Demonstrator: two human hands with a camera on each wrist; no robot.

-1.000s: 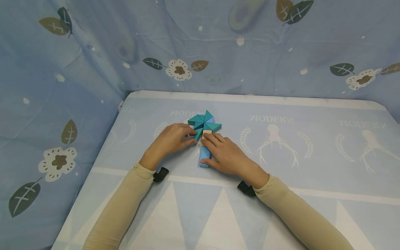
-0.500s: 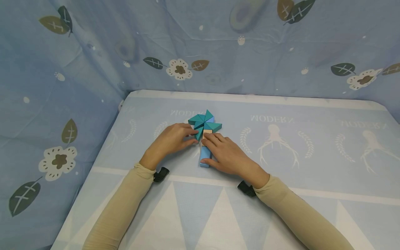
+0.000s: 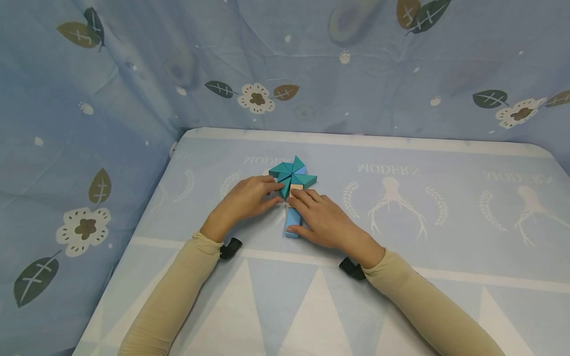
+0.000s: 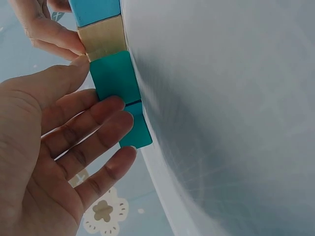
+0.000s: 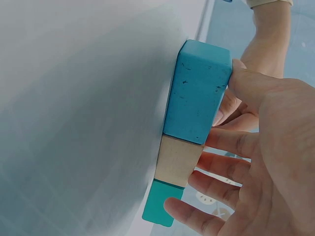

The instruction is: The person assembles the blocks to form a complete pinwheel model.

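A pinwheel of green triangular blocks (image 3: 284,168) lies on the table, with a light blue piece (image 3: 301,170) among them. Below it runs a stem made of a beige block (image 5: 178,161) and a blue block (image 5: 199,93). My left hand (image 3: 250,198) touches the lowest green triangular block (image 4: 115,76) with thumb and fingertips, its fingers only slightly bent. Spread along the stem, my right hand (image 3: 322,220) rests fingertips on the beige block and its thumb against the blue block's near end. That hand partly hides the beige block in the head view.
The table (image 3: 445,207) wears a pale blue and white printed cover. Blue patterned cloth (image 3: 356,89) hangs behind it and along the left side. A black wrist camera (image 3: 230,248) sits at the left wrist, and another black camera (image 3: 352,268) at the right.
My left hand has pushed the lowest green triangular block slightly right, so the gap beside the stem is narrower. The right hand stays in place on the stem.
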